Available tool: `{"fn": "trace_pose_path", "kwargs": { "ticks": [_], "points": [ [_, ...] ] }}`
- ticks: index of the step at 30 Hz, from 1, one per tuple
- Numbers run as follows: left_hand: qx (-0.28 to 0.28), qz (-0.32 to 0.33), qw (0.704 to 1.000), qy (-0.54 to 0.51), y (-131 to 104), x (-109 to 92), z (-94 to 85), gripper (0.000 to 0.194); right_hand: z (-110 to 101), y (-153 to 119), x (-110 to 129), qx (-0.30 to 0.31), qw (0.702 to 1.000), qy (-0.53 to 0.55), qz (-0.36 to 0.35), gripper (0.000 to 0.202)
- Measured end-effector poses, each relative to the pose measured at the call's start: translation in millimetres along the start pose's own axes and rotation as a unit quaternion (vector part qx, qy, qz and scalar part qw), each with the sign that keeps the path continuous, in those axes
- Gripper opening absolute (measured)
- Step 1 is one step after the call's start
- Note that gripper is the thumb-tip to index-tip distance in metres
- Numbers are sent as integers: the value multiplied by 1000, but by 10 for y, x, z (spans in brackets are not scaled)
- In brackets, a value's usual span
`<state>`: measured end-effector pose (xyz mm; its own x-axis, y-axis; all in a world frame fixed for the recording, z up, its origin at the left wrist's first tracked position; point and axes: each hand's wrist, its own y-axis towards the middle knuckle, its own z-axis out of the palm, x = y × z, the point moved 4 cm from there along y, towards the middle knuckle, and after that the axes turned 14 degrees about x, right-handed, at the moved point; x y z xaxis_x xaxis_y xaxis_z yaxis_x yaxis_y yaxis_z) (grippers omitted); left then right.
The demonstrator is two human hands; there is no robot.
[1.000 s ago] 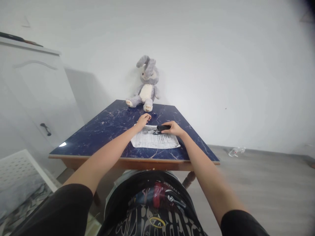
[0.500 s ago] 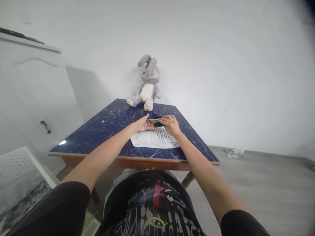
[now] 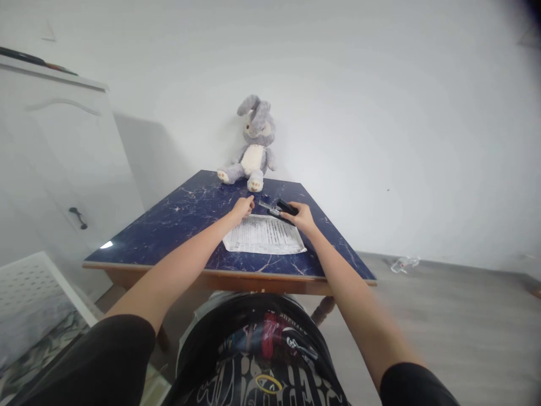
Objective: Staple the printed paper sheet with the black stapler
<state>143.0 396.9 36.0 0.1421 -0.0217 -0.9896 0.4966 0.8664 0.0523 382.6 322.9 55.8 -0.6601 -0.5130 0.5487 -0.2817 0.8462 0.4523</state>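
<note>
My right hand (image 3: 301, 217) holds an opened black stapler (image 3: 286, 207) above the right part of the table. The stapler's top is swung up and its silver metal rail points left, toward the other hand. My left hand (image 3: 242, 207) is closed, its fingers curled in, a short way left of the stapler and apart from it. Whatever those fingers hold, if anything, is too small to make out. Below both hands a printed sheet of paper (image 3: 264, 237) lies flat, with its upper left edge close under the left hand.
A grey plush rabbit (image 3: 254, 135) sits at the back of the blue marbled table (image 3: 169, 225), against the wall. On the left stand a white cabinet (image 3: 51, 146) and a white perforated bin (image 3: 31, 276). Something clear and crumpled (image 3: 404, 264) lies on the floor at right.
My left hand has gone from open under the stapler's end to closed and apart from it. The stapler has turned in my right hand, its top now tilted up.
</note>
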Motion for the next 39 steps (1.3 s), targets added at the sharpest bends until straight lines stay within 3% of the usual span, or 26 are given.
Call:
{"fn": "trace_pose_path", "kwargs": {
  "ticks": [6, 11, 13, 16, 18, 21, 26, 31, 35, 39],
  "points": [
    [14, 82, 996, -41, 53, -182, 101, 16, 123, 1, 1, 167, 985, 32, -31, 38],
    [48, 117, 992, -24, 54, -166, 204, 15, 229, 6, 39, 215, 976, 26, -36, 42],
    [72, 144, 987, 12, 27, -171, 241, 15, 203, 21, 47, 187, 980, 51, -46, 45],
    [127, 170, 976, 55, -50, -200, 319, 15, 91, 32, 87, 73, 991, 68, -84, 46],
    [183, 174, 967, 47, -118, -217, 399, 31, 24, 16, 147, 0, 993, 41, -111, 44],
    [259, 180, 949, 27, -210, -230, 538, 55, -23, -17, 280, -59, 986, -8, -153, 36],
    [283, 220, 933, 45, -235, -225, 671, 72, 0, -21, 440, -46, 975, -76, -202, 23],
    [300, 267, 909, 107, -202, -235, 686, 68, 12, -23, 451, -58, 975, -39, -210, 21],
    [292, 276, 908, 117, -190, -227, 688, 61, 46, -19, 476, -42, 977, -50, -203, 21],
    [254, 274, 919, 129, -191, -274, 654, 54, -77, -2, 306, -112, 980, -20, -161, 22]
  ]
}}
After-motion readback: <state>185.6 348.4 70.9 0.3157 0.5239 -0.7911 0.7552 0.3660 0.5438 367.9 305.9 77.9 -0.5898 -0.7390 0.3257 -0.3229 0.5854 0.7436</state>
